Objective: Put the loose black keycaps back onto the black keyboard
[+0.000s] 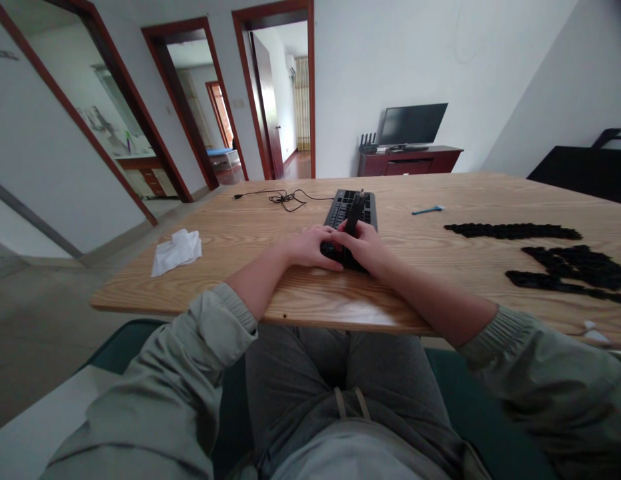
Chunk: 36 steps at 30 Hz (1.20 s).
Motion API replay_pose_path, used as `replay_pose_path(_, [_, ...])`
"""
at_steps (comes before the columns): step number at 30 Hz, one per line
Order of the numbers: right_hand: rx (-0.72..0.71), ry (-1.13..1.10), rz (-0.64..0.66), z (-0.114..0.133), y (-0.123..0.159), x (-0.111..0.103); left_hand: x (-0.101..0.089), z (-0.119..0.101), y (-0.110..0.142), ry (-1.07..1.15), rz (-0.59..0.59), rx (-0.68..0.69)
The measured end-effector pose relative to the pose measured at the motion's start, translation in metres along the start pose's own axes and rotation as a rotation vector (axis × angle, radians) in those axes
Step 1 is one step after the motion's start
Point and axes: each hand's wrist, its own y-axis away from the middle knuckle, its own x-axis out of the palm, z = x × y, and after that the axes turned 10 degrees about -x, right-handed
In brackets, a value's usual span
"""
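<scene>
A black keyboard (334,212) lies on the wooden table with one short end towards me. My left hand (313,247) is at its near left part, thumb along the near edge and fingers bent over the keys, gripping it. My right hand (364,248) is closed around a slim black handheld tool (356,212), which stands up from the fist, tilted slightly, with a small shiny part at its top. The tool's lower end and the keys beneath both hands are hidden, so its exact kind is unclear.
The keyboard's cable (286,199) lies loosely coiled at the back left. A crumpled white cloth or tissue (177,252) is on the left. Rightward lie a small blue brush (428,210), a long row of small black pieces (513,231) and more black pieces (585,263).
</scene>
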Motion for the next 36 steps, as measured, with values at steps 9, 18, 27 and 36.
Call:
replay_pose_path(9, [0.055, 0.167, -0.011, -0.011, -0.013, 0.013, 0.009, 0.008, -0.003, 0.146, 0.101, 0.031])
replay_pose_path(18, [-0.068, 0.244, 0.013, -0.008, -0.008, 0.015, 0.018, 0.009, 0.0, 0.189, 0.036, 0.028])
replay_pose_path(27, [-0.065, 0.15, -0.056, -0.011, -0.007, 0.014, 0.023, 0.015, -0.005, 0.245, 0.062, 0.055])
replay_pose_path(36, [-0.035, 0.124, -0.093, -0.013, -0.008, 0.014, 0.02, 0.01, -0.003, 0.221, 0.068, 0.069])
